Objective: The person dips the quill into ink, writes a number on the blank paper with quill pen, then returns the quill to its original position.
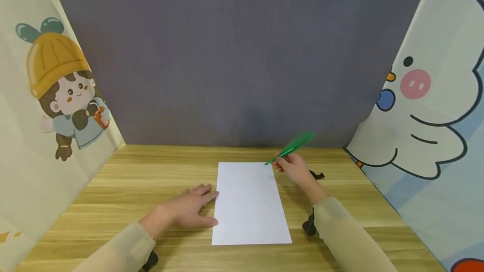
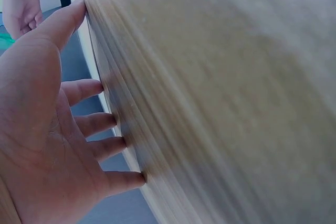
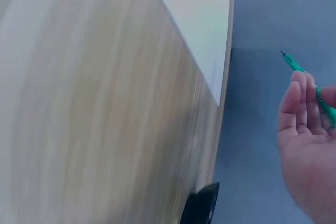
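Observation:
A blank white sheet of paper (image 1: 249, 205) lies on the wooden table. My left hand (image 1: 189, 207) rests beside it with fingers spread, the thumb and index fingertips right at the sheet's left edge. In the left wrist view the fingertips (image 2: 135, 178) touch the wood. My right hand (image 1: 293, 167) pinches a green feather pen (image 1: 290, 148) near the sheet's far right corner. Its feather end slants up to the right, and the dark tip points down left over the paper. In the right wrist view the pen's tip end (image 3: 292, 61) shows above the tabletop, clear of the surface.
Right of the right hand, a small black curved object (image 1: 316, 175) lies on the wooden tabletop (image 1: 151, 167). A dark grey panel (image 1: 242, 58) rises behind the table. Cartoon-printed cloths (image 1: 22, 146) flank it on both sides.

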Demonstrator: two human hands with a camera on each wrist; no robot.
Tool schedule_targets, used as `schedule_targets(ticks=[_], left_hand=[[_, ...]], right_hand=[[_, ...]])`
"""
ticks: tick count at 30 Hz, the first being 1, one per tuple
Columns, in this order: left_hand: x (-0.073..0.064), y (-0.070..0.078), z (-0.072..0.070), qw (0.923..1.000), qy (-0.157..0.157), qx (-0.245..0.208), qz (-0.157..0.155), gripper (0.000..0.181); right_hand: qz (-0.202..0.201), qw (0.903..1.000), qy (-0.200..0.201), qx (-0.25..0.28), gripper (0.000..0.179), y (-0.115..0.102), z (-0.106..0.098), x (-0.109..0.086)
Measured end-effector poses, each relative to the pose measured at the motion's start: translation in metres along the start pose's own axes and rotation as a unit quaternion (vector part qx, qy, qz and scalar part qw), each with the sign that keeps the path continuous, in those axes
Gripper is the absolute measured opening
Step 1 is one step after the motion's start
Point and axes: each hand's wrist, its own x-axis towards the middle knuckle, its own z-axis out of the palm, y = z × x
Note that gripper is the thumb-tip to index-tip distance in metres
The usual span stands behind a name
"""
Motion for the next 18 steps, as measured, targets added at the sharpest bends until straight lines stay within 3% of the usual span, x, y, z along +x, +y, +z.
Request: schedule_targets(ticks=[18], left_hand=[[-0.001, 0.003, -0.001, 1.0000, -0.006, 0.001, -0.008, 0.095]], right_hand=[[0.012, 0.9999, -0.004, -0.010, 0.033, -0.001, 0.036, 0.025]])
